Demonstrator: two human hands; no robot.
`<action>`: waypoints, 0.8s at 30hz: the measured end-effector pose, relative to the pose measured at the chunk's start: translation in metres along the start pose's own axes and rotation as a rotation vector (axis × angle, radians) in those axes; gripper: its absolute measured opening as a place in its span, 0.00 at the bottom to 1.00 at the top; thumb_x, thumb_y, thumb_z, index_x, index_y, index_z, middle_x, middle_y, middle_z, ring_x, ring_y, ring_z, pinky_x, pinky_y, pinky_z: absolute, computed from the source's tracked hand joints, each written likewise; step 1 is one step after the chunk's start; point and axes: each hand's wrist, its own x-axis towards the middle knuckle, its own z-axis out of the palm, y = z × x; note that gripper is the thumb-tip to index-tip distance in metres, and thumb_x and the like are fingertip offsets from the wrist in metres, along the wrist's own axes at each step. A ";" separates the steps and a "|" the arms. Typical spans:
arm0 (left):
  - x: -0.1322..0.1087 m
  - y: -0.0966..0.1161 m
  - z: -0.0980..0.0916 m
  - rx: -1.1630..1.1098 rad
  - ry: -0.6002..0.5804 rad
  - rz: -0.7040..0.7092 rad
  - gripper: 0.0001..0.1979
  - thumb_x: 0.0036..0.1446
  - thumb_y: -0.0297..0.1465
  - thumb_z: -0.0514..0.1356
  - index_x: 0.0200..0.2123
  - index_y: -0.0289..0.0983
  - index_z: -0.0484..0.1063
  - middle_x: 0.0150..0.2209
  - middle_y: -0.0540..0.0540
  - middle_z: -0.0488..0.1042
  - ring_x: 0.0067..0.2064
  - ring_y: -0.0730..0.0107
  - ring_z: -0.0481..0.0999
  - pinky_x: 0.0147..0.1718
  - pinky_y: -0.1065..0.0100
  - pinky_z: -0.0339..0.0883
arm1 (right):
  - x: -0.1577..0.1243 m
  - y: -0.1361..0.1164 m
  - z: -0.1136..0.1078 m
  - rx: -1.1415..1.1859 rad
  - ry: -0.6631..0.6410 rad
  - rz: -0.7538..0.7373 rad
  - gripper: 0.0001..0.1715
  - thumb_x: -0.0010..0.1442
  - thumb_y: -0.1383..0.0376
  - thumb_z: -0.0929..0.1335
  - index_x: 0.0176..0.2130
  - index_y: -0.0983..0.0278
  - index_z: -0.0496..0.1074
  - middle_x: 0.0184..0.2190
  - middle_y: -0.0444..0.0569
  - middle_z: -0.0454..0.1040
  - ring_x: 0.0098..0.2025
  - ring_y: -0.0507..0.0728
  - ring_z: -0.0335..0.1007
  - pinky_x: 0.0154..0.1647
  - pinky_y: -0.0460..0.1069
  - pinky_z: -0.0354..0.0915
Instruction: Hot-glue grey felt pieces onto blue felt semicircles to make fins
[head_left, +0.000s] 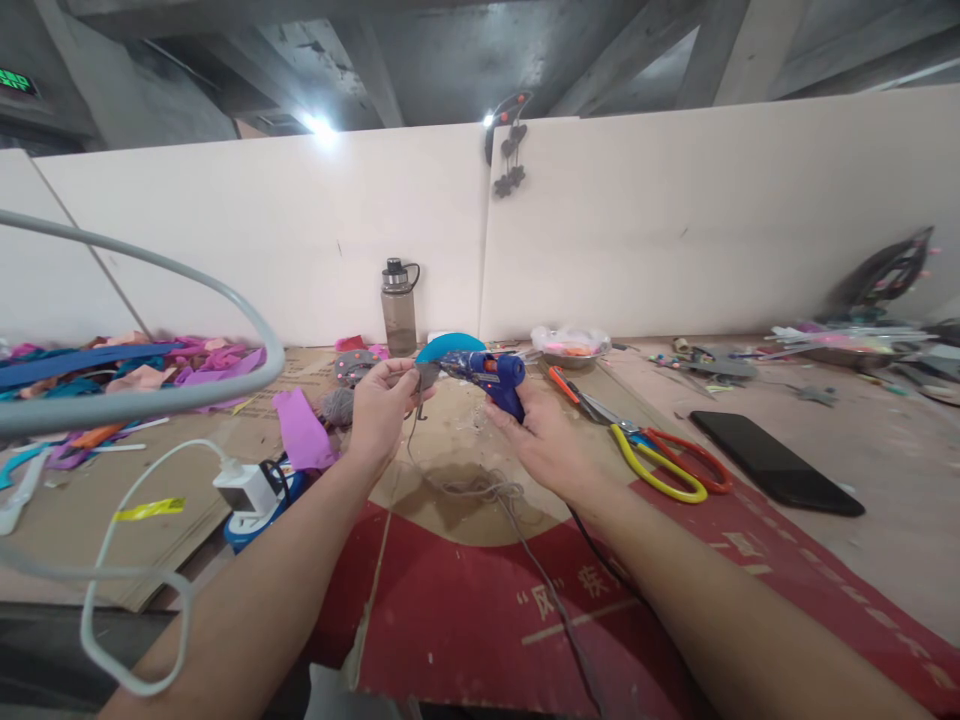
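Note:
My right hand (541,430) is wrapped round the handle of a blue hot glue gun (501,376), whose nozzle points left. Pinched in the fingers of my left hand (382,405) is a small grey piece (427,376), close to the nozzle; whether they touch I cannot tell. Grey yarn (484,488) hangs from the piece and lies in loose loops on the cardboard. A ball of grey yarn (337,407) rests just left of my left hand. Behind the glue gun shows a bright blue round shape (451,346).
Scissors with red and yellow handles (667,465) and a black phone (776,462) lie on the right. A bottle (399,310) stands at the back. Felt scraps (127,370) are heaped left, near a white charger (246,490) on a power strip. A grey tube (150,405) crosses the left foreground.

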 end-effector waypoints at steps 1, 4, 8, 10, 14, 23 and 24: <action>0.000 0.000 0.000 -0.001 -0.001 0.000 0.10 0.43 0.31 0.66 0.30 0.34 0.70 0.30 0.49 0.74 0.32 0.70 0.76 0.36 0.60 0.74 | 0.000 0.000 0.000 0.000 0.002 0.000 0.18 0.60 0.63 0.62 0.50 0.62 0.65 0.43 0.52 0.73 0.42 0.60 0.69 0.44 0.55 0.64; 0.000 0.001 0.001 -0.004 0.006 -0.001 0.10 0.43 0.31 0.66 0.30 0.35 0.70 0.30 0.48 0.74 0.32 0.70 0.76 0.36 0.60 0.74 | 0.000 -0.001 -0.001 -0.017 0.003 0.023 0.18 0.60 0.63 0.62 0.50 0.63 0.66 0.41 0.52 0.74 0.41 0.60 0.69 0.43 0.55 0.64; -0.001 0.002 0.001 0.004 0.019 0.004 0.11 0.43 0.31 0.66 0.30 0.35 0.70 0.30 0.48 0.74 0.33 0.70 0.76 0.36 0.61 0.74 | 0.000 0.000 -0.001 -0.015 -0.003 0.031 0.19 0.60 0.63 0.62 0.51 0.63 0.65 0.42 0.53 0.73 0.42 0.60 0.69 0.44 0.55 0.63; 0.000 0.002 0.001 0.003 0.017 0.010 0.11 0.43 0.31 0.66 0.30 0.35 0.70 0.30 0.48 0.75 0.33 0.70 0.76 0.36 0.62 0.74 | 0.000 0.001 -0.001 -0.006 -0.003 0.030 0.20 0.60 0.62 0.62 0.52 0.63 0.64 0.44 0.53 0.73 0.45 0.61 0.68 0.46 0.56 0.63; 0.000 0.002 0.000 -0.011 0.016 0.015 0.10 0.43 0.31 0.66 0.30 0.35 0.70 0.29 0.49 0.74 0.32 0.70 0.76 0.35 0.63 0.74 | 0.000 0.002 -0.002 -0.006 -0.008 0.032 0.22 0.60 0.63 0.62 0.54 0.63 0.63 0.46 0.53 0.72 0.45 0.61 0.68 0.47 0.55 0.62; -0.001 0.005 0.002 -0.021 0.011 0.026 0.09 0.44 0.31 0.65 0.29 0.35 0.70 0.30 0.48 0.75 0.32 0.70 0.76 0.35 0.63 0.73 | 0.001 0.003 -0.002 0.008 0.003 0.034 0.23 0.59 0.63 0.62 0.55 0.63 0.63 0.45 0.53 0.73 0.44 0.60 0.68 0.47 0.55 0.61; -0.001 0.005 0.002 -0.022 0.012 0.027 0.09 0.44 0.31 0.65 0.29 0.35 0.70 0.30 0.48 0.75 0.32 0.70 0.76 0.35 0.63 0.73 | 0.001 0.003 -0.002 0.010 0.007 0.033 0.23 0.59 0.63 0.62 0.54 0.64 0.63 0.45 0.53 0.73 0.44 0.60 0.68 0.47 0.55 0.61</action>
